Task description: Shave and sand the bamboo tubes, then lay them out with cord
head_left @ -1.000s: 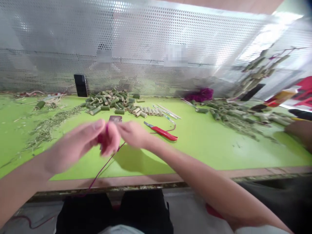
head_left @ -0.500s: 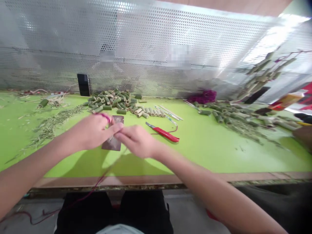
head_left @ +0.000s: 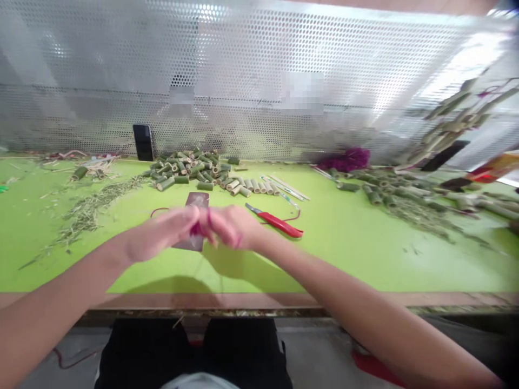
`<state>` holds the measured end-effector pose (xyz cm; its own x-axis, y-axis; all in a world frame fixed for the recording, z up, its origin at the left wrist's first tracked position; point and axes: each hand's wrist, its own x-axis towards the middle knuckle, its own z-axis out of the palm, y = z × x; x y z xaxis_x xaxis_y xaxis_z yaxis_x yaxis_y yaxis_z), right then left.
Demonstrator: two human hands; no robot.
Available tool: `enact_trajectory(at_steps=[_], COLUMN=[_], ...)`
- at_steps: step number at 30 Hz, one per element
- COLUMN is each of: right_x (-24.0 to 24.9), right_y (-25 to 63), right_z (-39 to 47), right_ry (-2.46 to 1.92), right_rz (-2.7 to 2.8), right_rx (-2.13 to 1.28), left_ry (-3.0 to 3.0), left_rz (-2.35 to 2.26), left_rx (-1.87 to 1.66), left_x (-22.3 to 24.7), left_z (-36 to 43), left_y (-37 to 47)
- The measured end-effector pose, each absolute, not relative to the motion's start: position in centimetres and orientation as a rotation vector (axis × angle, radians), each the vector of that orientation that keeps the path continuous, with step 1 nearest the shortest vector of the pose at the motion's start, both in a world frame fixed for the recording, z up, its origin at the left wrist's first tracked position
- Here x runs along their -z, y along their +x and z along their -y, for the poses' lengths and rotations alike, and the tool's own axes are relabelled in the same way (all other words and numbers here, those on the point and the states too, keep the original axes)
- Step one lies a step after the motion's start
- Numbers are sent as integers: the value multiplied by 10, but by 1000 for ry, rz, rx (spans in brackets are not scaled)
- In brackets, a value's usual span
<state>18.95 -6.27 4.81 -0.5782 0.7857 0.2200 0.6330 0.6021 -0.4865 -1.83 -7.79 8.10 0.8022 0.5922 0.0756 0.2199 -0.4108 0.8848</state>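
Observation:
My left hand [head_left: 164,229] and my right hand [head_left: 243,227] meet above the table, both smeared by motion. A purple cord [head_left: 195,229] is bunched between their fingertips and loops round the fingers of my right hand, which are curled on it. My left fingers are long and pressed together at the cord; the exact grip is blurred. Beneath the hands lies a brown rectangular plate [head_left: 199,198], partly covered. Just right of them is a red-handled knife [head_left: 279,223], its blade pointing left and away from me.
Behind the hands are a heap of cut bamboo pieces [head_left: 190,166] and a short row of them. Plant shavings [head_left: 87,208] lie left. A phone [head_left: 143,142] leans on the perforated metal panel [head_left: 251,59]. Purple fibre [head_left: 344,160] and bamboo stalks [head_left: 379,189] lie right.
My right hand has turned over and now has cord round its fingers. My left hand has moved lower and straightened its fingers. The cord end that hung over the table edge has moved.

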Motion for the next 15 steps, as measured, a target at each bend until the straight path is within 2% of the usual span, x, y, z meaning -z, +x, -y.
enact_trajectory(at_steps=[2,3,5,7,8,10,12,13,15], right_x=[-47,-49,-54,-57,-56,-52,-48,-48,-53], right_y=[188,188,189,191,191,191,191,191,192], right_z=[67,69,68,62,60,59,63,66,68], right_ry=[-1062,-1031,-1028,-1100,-1145,-1174,-1102,-1062,-1018], right_rz=[2474,2452,2343,2272,2277,2352,2398,2382,2300], right_rx=[-573,-591,-567,-504,-478,-482,-504,-496,-444], left_ry=[2079,2109,2071,1905,1822,1780,1887,1971,2099], left_rz=[-840,-987,-1059,-795,-659,-564,-717,-843,-1040], left_rx=[-767,-781,-488,-183,-163,-490,-874,-901,-622], left_x=[-77,-75,-74,-78,-82,-90,-91,-88,-77], left_z=[75,74,73,74,75,75,72,71,70], left_y=[-18,-17,-17,-16,-16,-16,-15,-14,-11])
